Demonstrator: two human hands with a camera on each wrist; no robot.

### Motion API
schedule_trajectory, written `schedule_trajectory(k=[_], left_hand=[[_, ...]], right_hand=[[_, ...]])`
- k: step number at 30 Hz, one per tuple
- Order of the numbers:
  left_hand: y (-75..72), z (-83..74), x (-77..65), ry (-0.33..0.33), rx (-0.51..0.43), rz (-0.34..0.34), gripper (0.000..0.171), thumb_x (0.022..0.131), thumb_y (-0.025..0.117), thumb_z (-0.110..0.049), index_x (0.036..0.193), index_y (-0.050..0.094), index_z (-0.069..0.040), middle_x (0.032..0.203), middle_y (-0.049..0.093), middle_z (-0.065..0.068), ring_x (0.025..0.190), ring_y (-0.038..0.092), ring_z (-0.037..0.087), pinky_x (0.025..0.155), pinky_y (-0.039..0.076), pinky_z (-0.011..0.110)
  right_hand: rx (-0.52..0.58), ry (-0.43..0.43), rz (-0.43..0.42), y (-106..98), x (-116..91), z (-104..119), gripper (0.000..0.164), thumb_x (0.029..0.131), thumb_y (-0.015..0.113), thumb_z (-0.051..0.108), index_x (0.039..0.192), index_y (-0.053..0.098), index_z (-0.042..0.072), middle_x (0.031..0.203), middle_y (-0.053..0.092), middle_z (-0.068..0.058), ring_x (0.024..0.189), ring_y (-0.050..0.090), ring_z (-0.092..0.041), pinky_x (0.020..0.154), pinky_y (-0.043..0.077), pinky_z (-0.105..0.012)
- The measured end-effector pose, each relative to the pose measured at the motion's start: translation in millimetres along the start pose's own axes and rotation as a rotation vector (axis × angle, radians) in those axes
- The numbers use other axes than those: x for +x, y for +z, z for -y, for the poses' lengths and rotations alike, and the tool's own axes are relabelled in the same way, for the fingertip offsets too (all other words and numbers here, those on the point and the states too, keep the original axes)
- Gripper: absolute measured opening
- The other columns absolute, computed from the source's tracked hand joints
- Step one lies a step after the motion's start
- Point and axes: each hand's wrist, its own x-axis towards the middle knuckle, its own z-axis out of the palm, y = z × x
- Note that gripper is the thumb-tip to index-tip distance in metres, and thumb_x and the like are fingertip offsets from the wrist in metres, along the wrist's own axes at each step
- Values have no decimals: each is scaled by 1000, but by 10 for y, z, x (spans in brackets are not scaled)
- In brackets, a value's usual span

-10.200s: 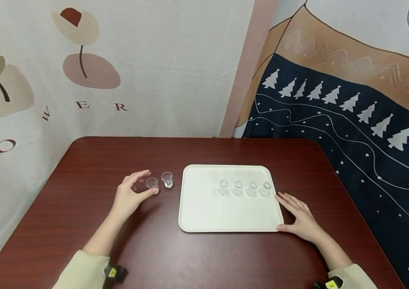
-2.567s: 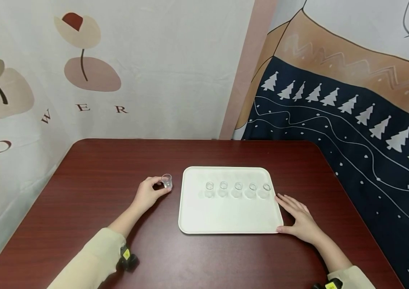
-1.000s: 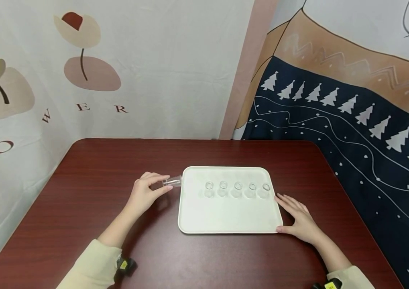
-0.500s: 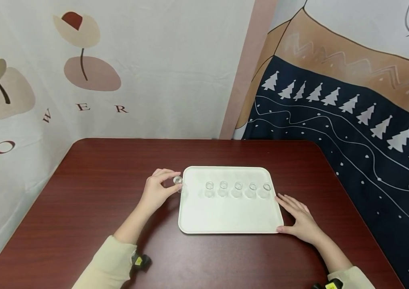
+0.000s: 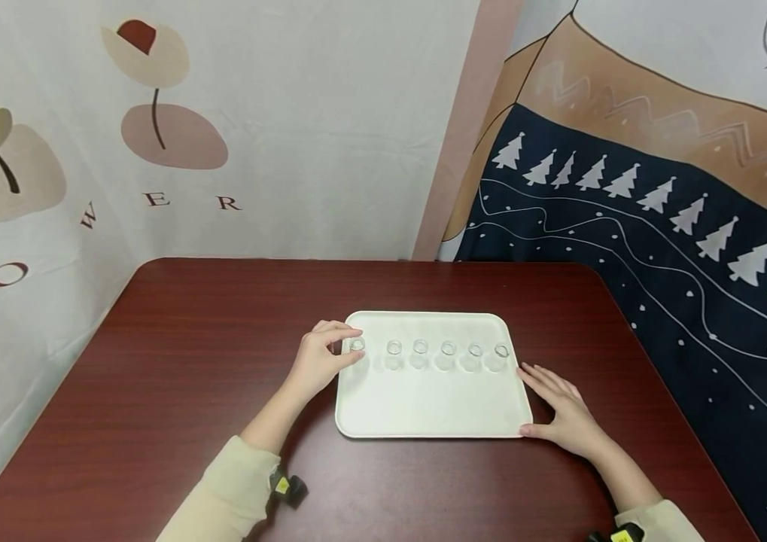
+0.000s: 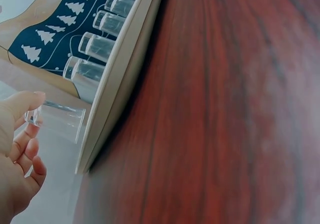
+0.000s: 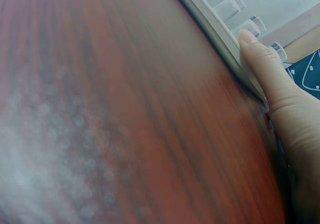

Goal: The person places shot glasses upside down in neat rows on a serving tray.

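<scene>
My left hand (image 5: 318, 357) pinches a small clear cup (image 5: 357, 344) between thumb and fingers, over the left end of the white tray (image 5: 424, 410). The left wrist view shows that cup (image 6: 57, 121) upside down, its narrow base in the fingers and its wide mouth towards the tray; whether it touches the tray I cannot tell. Several matching clear cups (image 5: 447, 354) stand inverted in a row across the tray. At the tray's right edge my right hand (image 5: 566, 414) rests with fingers extended, the thumb (image 7: 255, 51) along the rim in the right wrist view.
The tray lies on a dark red wooden table (image 5: 220, 301) with rounded far corners. Behind it hang a pale printed cloth (image 5: 329, 150) and a dark blue one with white trees (image 5: 593, 226). Each wrist carries a small black camera (image 5: 291, 489).
The left hand first added one cup to the row. It then took the last cup from the table, turned it over and carried it right onto the tray's left end. The right hand stayed put.
</scene>
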Motion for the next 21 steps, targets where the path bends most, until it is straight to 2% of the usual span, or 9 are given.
schedule_trajectory(k=[7, 21], left_hand=[[59, 40, -4, -11, 4, 37, 30, 71, 84, -8, 100, 76, -6, 97, 68, -2, 84, 53, 24, 61, 40, 25], [112, 88, -13, -25, 0, 62, 30, 71, 84, -8, 100, 76, -6, 95, 68, -3, 82, 52, 23, 61, 40, 26]], right_hand=[[-1, 8, 6, -1, -5, -9, 96, 65, 84, 47, 146, 42, 20, 146, 39, -16, 133, 27, -39, 97, 18, -61], [0, -2, 0, 1, 0, -12, 95, 64, 84, 46, 146, 42, 19, 145, 40, -16, 132, 28, -39, 96, 18, -61]])
